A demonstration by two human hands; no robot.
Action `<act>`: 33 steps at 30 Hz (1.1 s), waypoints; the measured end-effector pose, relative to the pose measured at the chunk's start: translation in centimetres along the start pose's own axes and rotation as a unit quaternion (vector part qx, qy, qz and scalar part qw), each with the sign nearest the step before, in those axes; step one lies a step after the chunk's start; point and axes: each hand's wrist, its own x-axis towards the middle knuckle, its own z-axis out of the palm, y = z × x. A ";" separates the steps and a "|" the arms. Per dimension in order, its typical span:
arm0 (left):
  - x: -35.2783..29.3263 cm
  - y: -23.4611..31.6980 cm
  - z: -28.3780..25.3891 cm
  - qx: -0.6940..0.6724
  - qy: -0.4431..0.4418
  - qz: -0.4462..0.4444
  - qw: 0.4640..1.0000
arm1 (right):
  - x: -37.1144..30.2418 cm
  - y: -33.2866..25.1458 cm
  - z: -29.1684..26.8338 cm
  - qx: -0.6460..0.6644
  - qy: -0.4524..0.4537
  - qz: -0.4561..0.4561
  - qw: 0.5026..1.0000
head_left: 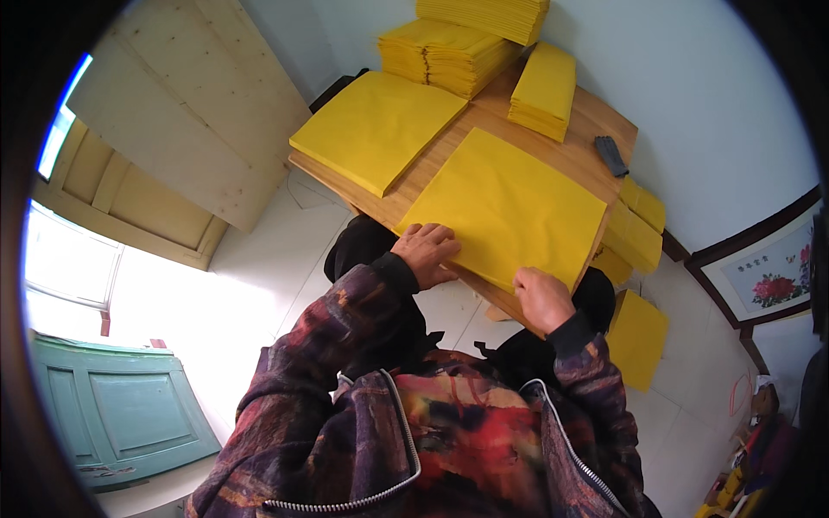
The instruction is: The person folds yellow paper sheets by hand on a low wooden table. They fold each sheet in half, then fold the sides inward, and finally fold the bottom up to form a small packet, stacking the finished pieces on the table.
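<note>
left hand point(427, 254): loosely bent, back up | right hand point(545, 299): curled

A pale blue-white wall point(682, 78) rises behind the brown wooden table point(611, 121), with light floor tiles point(678, 432) around it. On the right is a dark-framed flower picture point(771, 289) (pinkish-red blooms on a pale ground). On the left are a knotty wooden board point(194, 86), tan panelled woodwork point(138, 194) and a teal panelled board point(142, 410); beside a bright window point(73, 255), glare whitens the floor.
</note>
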 end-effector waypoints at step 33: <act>3.8 -10.8 2.3 -0.319 0.107 -0.332 0.881 | -1.9 3.8 -0.5 -0.074 0.186 0.061 0.978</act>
